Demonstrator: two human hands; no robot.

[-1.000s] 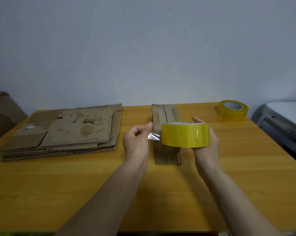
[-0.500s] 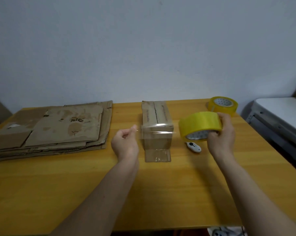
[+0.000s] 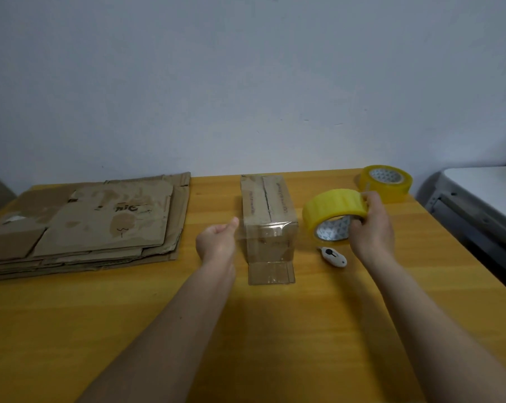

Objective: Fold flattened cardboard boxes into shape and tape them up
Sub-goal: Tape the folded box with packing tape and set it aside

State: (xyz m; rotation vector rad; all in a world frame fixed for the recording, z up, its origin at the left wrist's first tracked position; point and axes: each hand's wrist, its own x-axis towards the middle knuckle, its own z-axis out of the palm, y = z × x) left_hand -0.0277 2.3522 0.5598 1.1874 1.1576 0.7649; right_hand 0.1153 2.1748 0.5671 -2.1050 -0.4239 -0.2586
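Two hands are busy with one strip of tape. My left hand (image 3: 217,242) pinches the loose end of the clear tape strip (image 3: 267,228) between thumb and fingers, just to the left of the small box (image 3: 267,210). My right hand (image 3: 372,228) has its fingers curled round the yellow tape roll (image 3: 331,212), with some fingers tucked inside the hole, and holds it up on the right side of the box. The strip runs between my hands, across and in front of the near part of the box; I cannot tell if it touches the box yet. The box is folded up and sits in the middle of the table, and the slit where its top flaps meet runs away from me. I think my job now is to stick the tape over that slit. To do it well I should keep the strip tight and flat so it does not curl or stick to itself, line it up with the slit, lay it down, and rub it smooth. Then I can cut it with the little white cutter (image 3: 333,255), which lies on the table near my right hand. A second yellow roll (image 3: 387,183) sits at the back right. A stack of flat cardboard (image 3: 100,222) waits on the left, still to be folded. The table (image 3: 275,344) is yellow-brown wood. Behind it is a plain pale wall (image 3: 246,82), and a white thing (image 3: 484,193) stands off to the right.
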